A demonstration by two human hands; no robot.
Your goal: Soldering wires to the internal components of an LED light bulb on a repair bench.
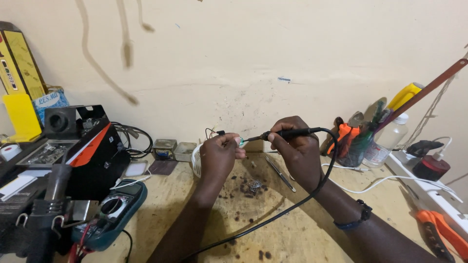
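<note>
Wide wooden workbench [302,234], scorched and speckled, and both hands are up over its middle. Right hand [298,151] clenched around a black soldering iron [287,133], tip pressed to the work: this looks like mid-joint. Left hand [220,155] pinches a small part [240,141], greenish perhaps, held above the bench with thin wires [210,131] trailing. Next calls for a steady tip and solder fed in. The joint itself is too small to read; tweezers [280,173] lie idle just beside.

The small part [240,141] pinched in the left hand [219,156] is mostly covered by the fingers; its kind cannot be determined. The orange-handled pliers [441,233] are cut off at the right edge, and the multimeter [111,214] is partly hidden behind the hot-air handle [46,214].
</note>
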